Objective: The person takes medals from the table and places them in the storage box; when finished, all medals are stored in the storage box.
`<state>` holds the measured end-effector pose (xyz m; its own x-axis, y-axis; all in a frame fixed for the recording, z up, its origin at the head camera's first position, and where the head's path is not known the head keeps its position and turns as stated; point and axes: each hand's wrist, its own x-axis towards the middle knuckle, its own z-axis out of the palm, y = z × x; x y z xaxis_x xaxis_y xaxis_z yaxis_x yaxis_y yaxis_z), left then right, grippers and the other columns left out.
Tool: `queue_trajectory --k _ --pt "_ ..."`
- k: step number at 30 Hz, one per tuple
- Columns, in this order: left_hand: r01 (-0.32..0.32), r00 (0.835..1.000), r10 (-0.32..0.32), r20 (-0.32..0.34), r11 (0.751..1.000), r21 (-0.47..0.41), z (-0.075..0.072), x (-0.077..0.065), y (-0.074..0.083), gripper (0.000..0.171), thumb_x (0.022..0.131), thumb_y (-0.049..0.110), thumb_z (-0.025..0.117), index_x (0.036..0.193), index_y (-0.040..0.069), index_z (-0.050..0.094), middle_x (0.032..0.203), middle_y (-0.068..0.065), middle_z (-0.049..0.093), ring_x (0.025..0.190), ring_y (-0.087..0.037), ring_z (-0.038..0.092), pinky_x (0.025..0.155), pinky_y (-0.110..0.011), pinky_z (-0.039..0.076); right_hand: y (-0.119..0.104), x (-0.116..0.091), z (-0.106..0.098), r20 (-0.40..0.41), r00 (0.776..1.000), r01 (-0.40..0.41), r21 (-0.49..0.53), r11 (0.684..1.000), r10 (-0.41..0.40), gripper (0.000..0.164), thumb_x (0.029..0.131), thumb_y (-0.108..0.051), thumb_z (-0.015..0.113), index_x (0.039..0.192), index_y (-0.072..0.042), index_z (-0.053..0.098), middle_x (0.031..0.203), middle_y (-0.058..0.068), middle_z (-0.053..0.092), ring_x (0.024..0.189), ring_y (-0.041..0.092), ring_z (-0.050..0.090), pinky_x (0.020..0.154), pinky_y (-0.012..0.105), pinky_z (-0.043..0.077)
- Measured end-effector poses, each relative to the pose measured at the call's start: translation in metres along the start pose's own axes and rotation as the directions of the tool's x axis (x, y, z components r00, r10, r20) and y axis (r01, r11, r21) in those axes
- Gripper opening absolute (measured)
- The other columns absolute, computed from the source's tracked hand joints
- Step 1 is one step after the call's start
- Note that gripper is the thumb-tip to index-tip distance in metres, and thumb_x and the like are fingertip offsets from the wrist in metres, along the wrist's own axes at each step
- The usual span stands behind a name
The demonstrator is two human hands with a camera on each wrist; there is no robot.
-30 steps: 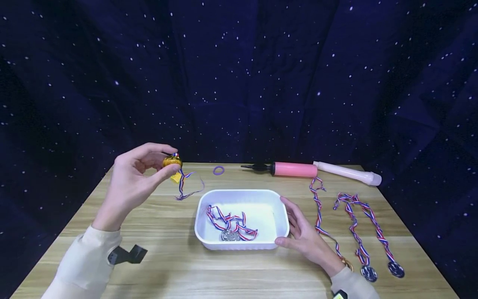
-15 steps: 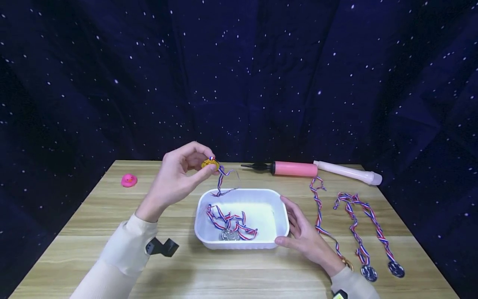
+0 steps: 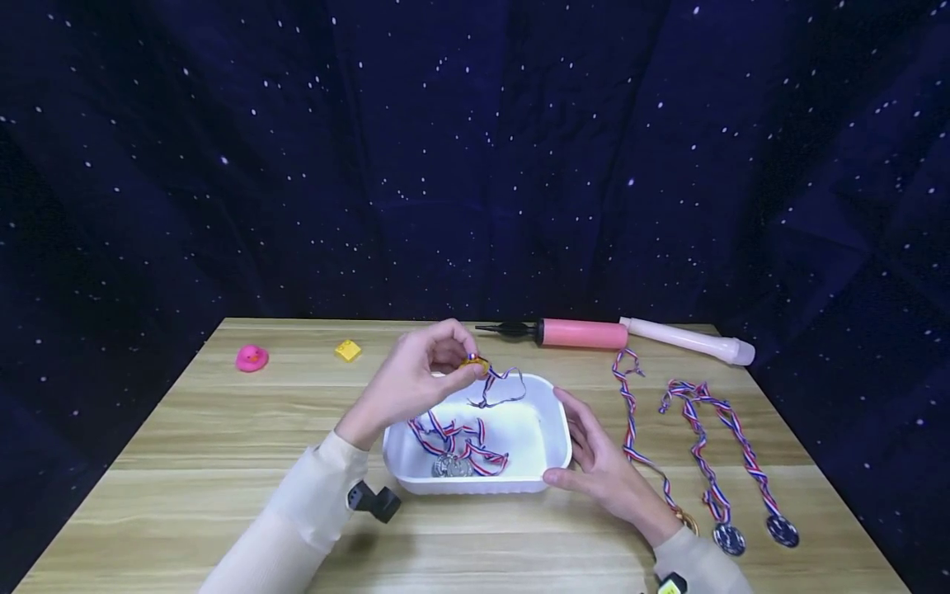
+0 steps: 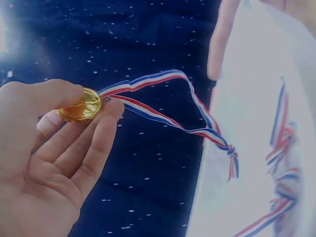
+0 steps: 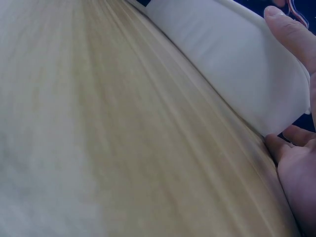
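My left hand (image 3: 408, 375) pinches a gold medal (image 4: 84, 108) between thumb and fingers, above the back left of a white plastic tub (image 3: 482, 487). Its red, white and blue ribbon (image 4: 158, 76) hangs in a loop with a knotted end, over the tub. Inside the tub lie silver medals (image 3: 453, 466) with tangled striped ribbons. My right hand (image 3: 604, 462) grips the tub's right end, thumb at the front corner and fingers along the side wall. In the right wrist view, the tub's outer wall (image 5: 232, 64) stands on the wooden table.
Right of the tub lie a gold medal (image 3: 686, 520) and two dark silver medals (image 3: 729, 539) with ribbons stretched back. A pink hand pump (image 3: 582, 333) and a pale tube (image 3: 686, 340) lie along the back. A pink rubber duck (image 3: 251, 358) and a yellow block (image 3: 347, 351) sit back left.
My left hand has carried the gold medal rightward from the back left to over the tub, uncovering the duck and yellow block. The purple ring is now hidden. My right hand stays at the tub.
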<state>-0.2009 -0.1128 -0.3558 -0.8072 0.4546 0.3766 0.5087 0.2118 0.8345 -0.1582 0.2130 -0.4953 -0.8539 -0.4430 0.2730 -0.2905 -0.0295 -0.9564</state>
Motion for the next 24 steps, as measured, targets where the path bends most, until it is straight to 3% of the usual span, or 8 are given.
queue_trajectory --k 6,10,17,20,24 --pt "0.022 0.998 -0.025 0.065 0.999 0.041 0.015 -0.005 -0.016 0.018 0.097 0.004 0.085 0.102 0.012 0.07 0.101 0.001 0.084 0.093 -0.015 0.082 0.088 -0.033 0.068 0.001 0.0 0.0 0.004 1.0 0.008 -0.001 1.0 -0.008 0.111 0.091 -0.006 0.091 0.177 -0.015 0.023 0.181 0.024 0.023 0.166 0.048 0.023 0.128 0.024 0.035" --pt "0.026 0.995 -0.034 0.092 0.996 0.083 0.021 -0.01 -0.024 0.017 0.096 0.008 0.088 0.098 0.015 0.073 0.101 0.005 0.083 0.092 -0.013 0.08 0.086 -0.035 0.069 0.002 0.0 0.001 0.007 1.0 0.014 -0.008 1.0 -0.014 0.111 0.091 -0.006 0.091 0.177 -0.014 0.022 0.18 0.025 0.024 0.166 0.05 0.023 0.128 0.024 0.035" --pt "0.039 0.988 -0.073 0.137 0.972 0.231 0.028 -0.017 -0.035 0.021 0.087 0.017 0.098 0.089 0.025 0.078 0.082 0.014 0.071 0.079 -0.011 0.067 0.07 -0.027 0.06 0.0 0.0 0.002 0.004 1.0 0.003 0.011 1.0 -0.003 0.111 0.091 -0.006 0.092 0.177 -0.015 0.023 0.18 0.023 0.025 0.166 0.045 0.024 0.129 0.025 0.034" --pt "0.062 0.981 -0.104 0.162 0.968 0.242 0.032 -0.019 -0.037 0.022 0.085 0.016 0.1 0.086 0.023 0.079 0.076 0.015 0.07 0.071 -0.006 0.065 0.066 -0.023 0.055 0.0 0.0 0.001 0.007 1.0 0.006 0.001 1.0 -0.006 0.11 0.091 -0.006 0.091 0.177 -0.015 0.023 0.179 0.022 0.027 0.166 0.045 0.025 0.129 0.025 0.035" --pt "0.066 0.973 -0.118 0.199 0.966 0.248 0.036 -0.02 -0.04 0.02 0.084 0.013 0.1 0.085 0.019 0.08 0.073 0.013 0.072 0.067 -0.003 0.067 0.065 -0.021 0.058 0.0 0.0 0.0 0.006 1.0 0.003 -0.006 1.0 -0.003 0.109 0.091 -0.006 0.091 0.177 -0.014 0.023 0.178 0.023 0.028 0.166 0.047 0.025 0.129 0.025 0.035"
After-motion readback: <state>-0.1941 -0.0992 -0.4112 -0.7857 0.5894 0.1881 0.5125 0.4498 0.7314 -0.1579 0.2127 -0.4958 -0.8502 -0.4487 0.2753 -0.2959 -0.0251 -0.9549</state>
